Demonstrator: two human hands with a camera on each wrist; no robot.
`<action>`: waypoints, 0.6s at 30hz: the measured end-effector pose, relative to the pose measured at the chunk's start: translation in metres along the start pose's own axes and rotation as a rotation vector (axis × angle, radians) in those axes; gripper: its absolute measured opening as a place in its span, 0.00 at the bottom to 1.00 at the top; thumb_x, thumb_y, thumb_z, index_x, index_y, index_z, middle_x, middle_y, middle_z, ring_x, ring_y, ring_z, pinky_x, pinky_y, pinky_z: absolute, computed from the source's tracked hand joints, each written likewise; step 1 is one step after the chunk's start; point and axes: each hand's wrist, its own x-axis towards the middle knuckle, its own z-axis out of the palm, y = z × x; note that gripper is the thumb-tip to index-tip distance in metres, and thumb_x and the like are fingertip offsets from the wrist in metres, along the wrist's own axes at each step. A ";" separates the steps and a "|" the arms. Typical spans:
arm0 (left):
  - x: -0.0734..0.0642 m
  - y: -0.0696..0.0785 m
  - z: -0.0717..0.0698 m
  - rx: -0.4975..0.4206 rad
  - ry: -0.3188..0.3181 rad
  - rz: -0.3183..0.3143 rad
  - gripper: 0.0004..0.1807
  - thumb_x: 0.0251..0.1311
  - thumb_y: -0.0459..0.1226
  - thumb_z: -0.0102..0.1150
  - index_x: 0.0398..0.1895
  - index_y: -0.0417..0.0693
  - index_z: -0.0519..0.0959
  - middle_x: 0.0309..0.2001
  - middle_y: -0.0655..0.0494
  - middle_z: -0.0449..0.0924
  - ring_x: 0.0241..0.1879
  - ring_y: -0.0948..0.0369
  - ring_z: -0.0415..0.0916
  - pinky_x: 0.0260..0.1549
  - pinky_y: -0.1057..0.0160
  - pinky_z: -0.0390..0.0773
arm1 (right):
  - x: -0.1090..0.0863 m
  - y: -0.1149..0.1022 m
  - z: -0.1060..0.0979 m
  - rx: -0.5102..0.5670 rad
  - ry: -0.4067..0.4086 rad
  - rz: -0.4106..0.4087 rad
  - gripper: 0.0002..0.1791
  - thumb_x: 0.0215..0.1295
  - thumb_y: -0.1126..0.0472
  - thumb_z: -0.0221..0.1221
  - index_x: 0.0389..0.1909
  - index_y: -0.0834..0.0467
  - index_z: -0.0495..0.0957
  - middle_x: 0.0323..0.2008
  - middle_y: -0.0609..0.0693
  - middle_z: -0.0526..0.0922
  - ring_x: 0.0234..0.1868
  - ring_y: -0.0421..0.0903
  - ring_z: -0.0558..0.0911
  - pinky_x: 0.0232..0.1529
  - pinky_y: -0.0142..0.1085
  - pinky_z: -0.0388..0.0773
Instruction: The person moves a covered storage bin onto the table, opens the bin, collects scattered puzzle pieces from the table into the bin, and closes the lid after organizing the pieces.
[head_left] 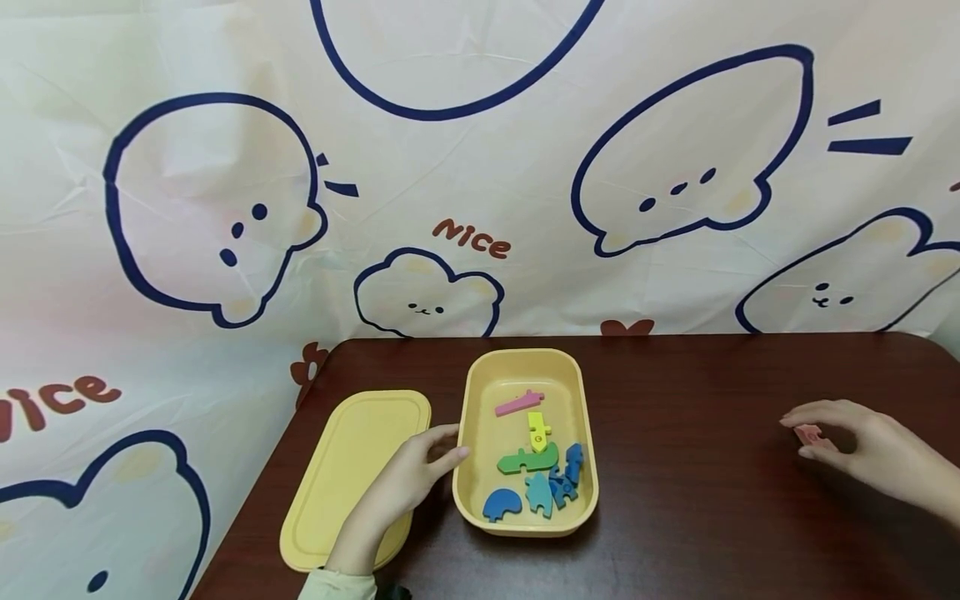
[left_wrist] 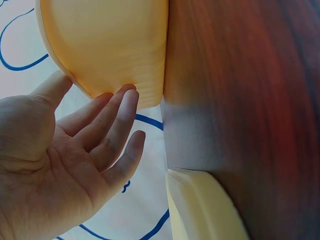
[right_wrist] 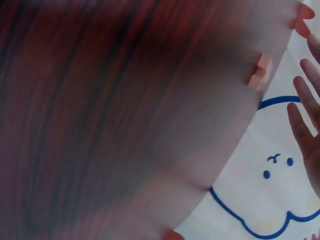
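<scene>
A yellow box [head_left: 589,467] stands on the dark wooden table with several coloured puzzle pieces inside. My left hand [head_left: 408,471] is at its left side; in the left wrist view the loosely bent fingertips touch the box's outer wall [left_wrist: 110,45], thumb by the rim. Far to the right, a small pink puzzle piece [head_left: 808,434] lies on the table. Around it my right hand [head_left: 862,442] spreads thumb and fingers. The right wrist view has this piece [right_wrist: 260,72] on the tabletop, apart from the straight fingers [right_wrist: 300,125].
A flat yellow lid [head_left: 360,458] lies left of the box, under the left forearm. Inside the box are a pink piece [head_left: 519,403], a yellow piece [head_left: 537,429], a green piece [head_left: 528,460] and several blue ones. A printed cloth [head_left: 540,208] hangs behind the table.
</scene>
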 end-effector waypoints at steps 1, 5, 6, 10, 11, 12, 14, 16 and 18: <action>0.000 0.000 0.000 0.000 -0.002 0.001 0.23 0.69 0.42 0.60 0.63 0.38 0.75 0.54 0.46 0.80 0.54 0.49 0.77 0.52 0.49 0.77 | -0.001 0.003 0.000 0.005 -0.006 0.012 0.30 0.32 0.73 0.78 0.41 0.51 0.84 0.41 0.34 0.80 0.42 0.22 0.72 0.39 0.13 0.66; 0.000 0.000 0.000 -0.002 -0.005 0.008 0.23 0.69 0.41 0.59 0.63 0.38 0.75 0.54 0.46 0.80 0.54 0.49 0.78 0.51 0.49 0.77 | -0.003 0.012 -0.002 0.016 -0.030 0.071 0.28 0.35 0.71 0.78 0.43 0.51 0.84 0.42 0.27 0.77 0.46 0.14 0.66 0.39 0.12 0.64; 0.000 0.000 0.000 -0.005 -0.005 0.009 0.23 0.69 0.41 0.59 0.63 0.38 0.75 0.54 0.46 0.80 0.54 0.49 0.78 0.51 0.49 0.77 | -0.003 0.013 -0.003 0.016 -0.038 0.085 0.28 0.36 0.71 0.78 0.43 0.51 0.84 0.42 0.25 0.76 0.46 0.13 0.65 0.39 0.12 0.63; 0.000 0.001 0.000 -0.006 -0.006 0.007 0.23 0.69 0.41 0.59 0.63 0.38 0.75 0.54 0.46 0.80 0.54 0.49 0.78 0.51 0.49 0.77 | -0.003 0.018 -0.004 0.023 -0.073 0.133 0.26 0.39 0.69 0.78 0.43 0.51 0.84 0.41 0.27 0.78 0.45 0.12 0.64 0.37 0.12 0.63; 0.000 0.001 0.000 -0.004 -0.005 0.006 0.23 0.69 0.41 0.59 0.63 0.38 0.75 0.54 0.46 0.80 0.54 0.49 0.78 0.51 0.49 0.77 | -0.003 0.019 -0.004 0.031 -0.082 0.148 0.25 0.40 0.68 0.78 0.43 0.52 0.84 0.41 0.30 0.80 0.45 0.12 0.64 0.37 0.13 0.64; 0.000 0.001 0.000 -0.002 -0.005 0.006 0.23 0.69 0.41 0.59 0.63 0.38 0.75 0.54 0.46 0.80 0.54 0.49 0.78 0.52 0.49 0.77 | -0.003 0.019 -0.004 0.040 -0.092 0.161 0.24 0.41 0.67 0.78 0.43 0.52 0.84 0.41 0.35 0.82 0.44 0.12 0.64 0.36 0.13 0.64; 0.000 0.001 0.000 0.003 -0.003 0.005 0.23 0.69 0.42 0.59 0.63 0.38 0.75 0.54 0.46 0.80 0.54 0.49 0.77 0.52 0.48 0.77 | -0.003 0.020 -0.003 0.050 -0.108 0.185 0.23 0.42 0.67 0.77 0.43 0.53 0.84 0.40 0.43 0.84 0.44 0.12 0.64 0.35 0.13 0.64; -0.001 0.001 0.000 0.005 -0.001 0.005 0.23 0.69 0.42 0.59 0.63 0.38 0.75 0.54 0.46 0.80 0.55 0.49 0.77 0.53 0.48 0.76 | -0.003 0.020 -0.003 0.061 -0.124 0.214 0.23 0.44 0.65 0.77 0.44 0.53 0.84 0.40 0.49 0.85 0.43 0.12 0.64 0.35 0.13 0.63; -0.001 0.000 0.000 0.009 0.002 0.005 0.23 0.69 0.42 0.59 0.62 0.39 0.75 0.55 0.46 0.80 0.56 0.49 0.76 0.54 0.47 0.75 | -0.003 0.021 -0.002 0.085 -0.145 0.228 0.23 0.45 0.65 0.77 0.44 0.55 0.84 0.40 0.51 0.85 0.42 0.13 0.65 0.35 0.13 0.63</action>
